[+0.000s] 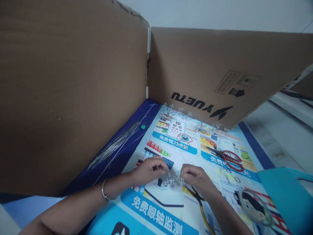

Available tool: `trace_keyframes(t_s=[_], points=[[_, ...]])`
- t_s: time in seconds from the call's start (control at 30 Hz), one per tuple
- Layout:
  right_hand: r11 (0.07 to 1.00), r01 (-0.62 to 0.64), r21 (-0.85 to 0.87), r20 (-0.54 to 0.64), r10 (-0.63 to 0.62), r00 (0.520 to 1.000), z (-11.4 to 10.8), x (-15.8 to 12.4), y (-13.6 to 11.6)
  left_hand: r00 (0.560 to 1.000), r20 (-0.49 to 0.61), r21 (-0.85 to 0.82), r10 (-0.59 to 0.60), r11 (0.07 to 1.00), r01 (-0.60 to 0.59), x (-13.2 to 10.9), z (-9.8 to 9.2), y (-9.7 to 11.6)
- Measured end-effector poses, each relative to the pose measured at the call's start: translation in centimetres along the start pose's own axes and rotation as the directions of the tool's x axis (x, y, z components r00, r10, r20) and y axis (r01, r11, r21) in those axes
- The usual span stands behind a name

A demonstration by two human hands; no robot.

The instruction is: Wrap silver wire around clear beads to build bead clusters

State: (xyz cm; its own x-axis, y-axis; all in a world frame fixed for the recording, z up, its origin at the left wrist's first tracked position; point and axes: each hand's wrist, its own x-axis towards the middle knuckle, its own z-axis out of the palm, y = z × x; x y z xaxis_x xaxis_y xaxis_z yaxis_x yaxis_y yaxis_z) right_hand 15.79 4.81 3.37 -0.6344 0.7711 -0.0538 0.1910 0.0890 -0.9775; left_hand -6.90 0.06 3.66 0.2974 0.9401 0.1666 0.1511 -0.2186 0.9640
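My left hand [152, 169] wears a bangle at the wrist and is closed in a pinch at the left side of a small cluster of clear, shiny beads on wire [172, 178]. From the other side, my right hand [197, 178] pinches the cluster's right end. Exactly how the fingertips grip the wire is too small to make out. Pliers with a yellow handle [203, 218] lie partly under my right wrist. Farther right rest red-handled scissors [231, 159], their dark blades pointing left.
Cardboard panels [73, 98] stand along the left and the back [195, 65]. A bundle of thin straight wires [113, 145] lies at left near a small green object [143, 127]. More clear beaded pieces [199, 125] line the back. A clear round ring-shaped object [269, 215] and a turquoise item [283, 186] are right.
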Motion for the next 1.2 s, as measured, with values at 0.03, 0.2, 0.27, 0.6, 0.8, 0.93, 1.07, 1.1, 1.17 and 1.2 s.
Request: trace_keyframes(t_s=[0.03, 0.2, 0.27, 0.6, 0.8, 0.93, 1.07, 1.1, 1.17, 1.2], points=[[1.0, 0.002, 0.006, 0.001, -0.002, 1.0, 0.0, 0.0, 0.0, 1.0, 0.003, 0.012, 0.013, 1.0, -0.013, 0.0, 0.0, 0.0], [0.999, -0.015, 0.043, -0.004, 0.015, 1.0, 0.1, 0.0, 0.0, 0.999, 0.013, 0.032, 0.04, 0.999, -0.041, 0.0, 0.1, -0.3], [0.998, -0.028, 0.062, -0.011, 0.029, 1.0, 0.1, 0.0, 0.2, 1.0, 0.015, 0.04, 0.026, 0.999, -0.027, 0.0, 0.1, -0.5], [0.979, -0.133, 0.158, -0.071, 0.146, 0.987, 0.5, 0.2, 1.4, 0.992, 0.056, -0.044, -0.112, 0.992, 0.115, 0.2, -0.3, -1.9], [0.968, -0.164, 0.192, -0.115, 0.188, 0.975, 0.7, 0.4, 1.0, 0.977, 0.148, -0.145, -0.151, 0.974, 0.173, 0.4, -0.8, -1.9], [0.959, -0.181, 0.218, -0.126, 0.212, 0.969, 0.7, 0.4, 1.0, 0.956, 0.216, -0.222, -0.198, 0.944, 0.246, 0.3, -0.8, -1.8], [0.951, -0.187, 0.246, -0.138, 0.226, 0.964, 0.9, 0.5, 1.1, 0.947, 0.225, -0.274, -0.228, 0.918, 0.286, 0.2, -0.5, -1.8], [0.949, -0.187, 0.253, -0.14, 0.227, 0.964, 0.9, 0.5, 1.1, 0.948, 0.216, -0.284, -0.232, 0.915, 0.288, 0.2, -0.4, -1.8], [0.946, -0.184, 0.266, -0.142, 0.227, 0.963, 1.0, 0.5, 1.1, 0.951, 0.197, -0.3, -0.237, 0.909, 0.289, 0.2, -0.3, -1.8], [0.945, -0.184, 0.272, -0.142, 0.228, 0.963, 1.0, 0.5, 1.2, 0.952, 0.191, -0.307, -0.239, 0.907, 0.289, 0.2, -0.2, -1.8]])
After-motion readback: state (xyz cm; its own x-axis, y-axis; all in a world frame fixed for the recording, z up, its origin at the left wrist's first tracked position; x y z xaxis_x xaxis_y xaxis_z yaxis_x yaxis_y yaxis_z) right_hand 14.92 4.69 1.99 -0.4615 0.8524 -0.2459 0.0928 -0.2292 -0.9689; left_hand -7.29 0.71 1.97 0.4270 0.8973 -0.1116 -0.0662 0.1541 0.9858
